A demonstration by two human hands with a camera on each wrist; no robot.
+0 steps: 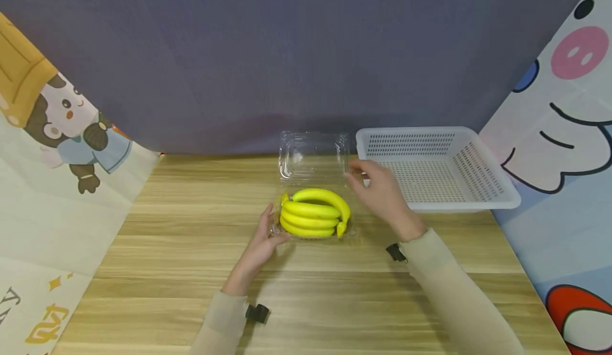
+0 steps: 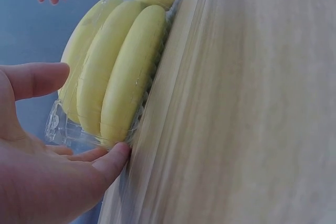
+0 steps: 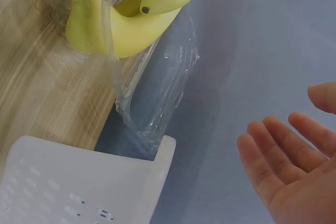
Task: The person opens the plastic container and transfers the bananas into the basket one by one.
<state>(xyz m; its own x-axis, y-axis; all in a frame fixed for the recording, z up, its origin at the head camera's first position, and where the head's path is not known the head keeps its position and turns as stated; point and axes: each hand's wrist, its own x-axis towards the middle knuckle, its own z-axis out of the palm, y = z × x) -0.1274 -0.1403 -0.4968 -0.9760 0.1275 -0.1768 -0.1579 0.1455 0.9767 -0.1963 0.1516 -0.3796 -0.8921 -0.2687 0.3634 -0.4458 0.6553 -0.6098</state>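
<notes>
Wood-grain table (image 1: 191, 270), grey wall (image 1: 268, 52) behind — cartoon sheets (image 1: 62, 174) flanking; both grips wide, holding nothing.

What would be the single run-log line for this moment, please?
left hand: touches clear clamshell box edge | right hand: open, beside raised lid | bananas: in box | white basket: right of box

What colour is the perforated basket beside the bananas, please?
White; the basket shows best in the head view.

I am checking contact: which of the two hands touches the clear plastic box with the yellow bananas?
The left hand: its fingertips rest on the clear plastic clamshell box; the right hand hovers apart.
</notes>
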